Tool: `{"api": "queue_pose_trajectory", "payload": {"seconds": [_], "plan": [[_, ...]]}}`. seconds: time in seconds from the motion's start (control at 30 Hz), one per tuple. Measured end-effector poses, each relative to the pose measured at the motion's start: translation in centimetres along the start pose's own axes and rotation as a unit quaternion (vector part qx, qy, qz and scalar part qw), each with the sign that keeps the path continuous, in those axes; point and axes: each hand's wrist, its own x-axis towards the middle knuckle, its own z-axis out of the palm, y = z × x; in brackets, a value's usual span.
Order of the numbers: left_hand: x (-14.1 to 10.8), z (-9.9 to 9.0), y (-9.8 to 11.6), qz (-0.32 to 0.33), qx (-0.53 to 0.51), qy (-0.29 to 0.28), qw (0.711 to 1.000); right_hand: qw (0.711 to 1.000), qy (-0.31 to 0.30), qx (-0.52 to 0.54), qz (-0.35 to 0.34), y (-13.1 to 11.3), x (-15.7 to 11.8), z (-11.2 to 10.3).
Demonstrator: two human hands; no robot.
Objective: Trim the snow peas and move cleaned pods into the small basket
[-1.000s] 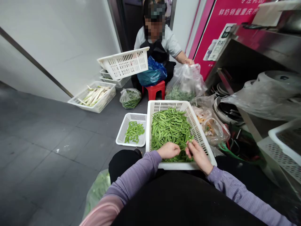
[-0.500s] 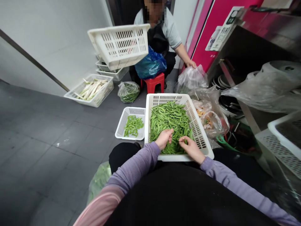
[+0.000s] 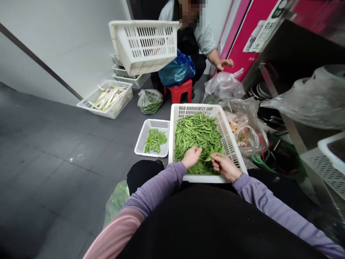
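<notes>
A white slatted basket (image 3: 244,163) full of green snow peas (image 3: 198,131) rests at my lap. Over the near part of the pile, my left hand (image 3: 192,157) is closed with curled fingers; whatever it may pinch is hidden. To its right, my right hand (image 3: 225,167) pinches a snow pea (image 3: 208,157) between thumb and fingertips, its flat pod pointing toward the left hand. Left of the big basket, a smaller white basket (image 3: 138,146) on the floor holds a small heap of green pods (image 3: 155,140).
A co-worker sits opposite, one hand (image 3: 225,64) above a clear plastic bag (image 3: 222,86). A tilted white basket (image 3: 151,43) is in front of them, near a red stool (image 3: 182,91). Pale stalks fill another basket (image 3: 115,111) by the wall. Filled bags (image 3: 252,142) crowd the right side.
My right hand now shows a snow pea at its fingertips. The co-worker's hand has lifted off the plastic bag and opened. The whole view has shifted slightly.
</notes>
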Motion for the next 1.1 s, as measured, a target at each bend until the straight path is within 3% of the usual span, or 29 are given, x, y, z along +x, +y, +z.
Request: {"api": "queue_pose_trajectory", "payload": {"seconds": [0.1, 0.2, 0.3, 0.43, 0.63, 0.8, 0.87, 1.0, 1.1], "plan": [[-1.2, 0.7, 0.2, 0.088, 0.190, -0.094, 0.973, 0.995, 0.011, 0.090, 0.046, -0.4, -0.3, -0.5], [-2.1, 1.1, 0.5, 0.186, 0.395, -0.124, 0.891, 0.990, 0.018, 0.116, 0.074, -0.4, -0.4, -0.4], [-2.4, 1.0, 0.9, 0.205, 0.465, -0.151, 0.848, 0.987, 0.035, 0.126, 0.093, -0.2, -0.4, -0.2], [-2.4, 0.6, 1.3, 0.205, 0.499, -0.204, 0.817, 0.984, 0.044, 0.124, 0.119, 0.2, -0.3, -0.4], [-2.9, 0.7, 1.7, 0.190, 0.515, -0.221, 0.806, 0.987, 0.031, 0.097, 0.127, 0.9, -0.4, -0.6], [-2.9, 1.1, 1.7, 0.205, 0.518, -0.219, 0.801, 0.997, -0.051, 0.005, 0.065, 0.9, -0.9, 0.0], [-2.3, 0.5, 1.6, 0.162, 0.522, -0.181, 0.818, 0.993, -0.086, -0.022, 0.072, 0.4, -1.2, -0.2], [-0.6, -1.7, 1.3, -0.011, 0.535, -0.022, 0.845, 0.991, -0.095, -0.040, 0.082, -1.1, -2.4, -2.2], [-0.7, -2.1, 1.1, -0.022, 0.533, -0.011, 0.846, 0.992, -0.070, -0.039, 0.095, -1.4, -3.3, -3.7]]}}
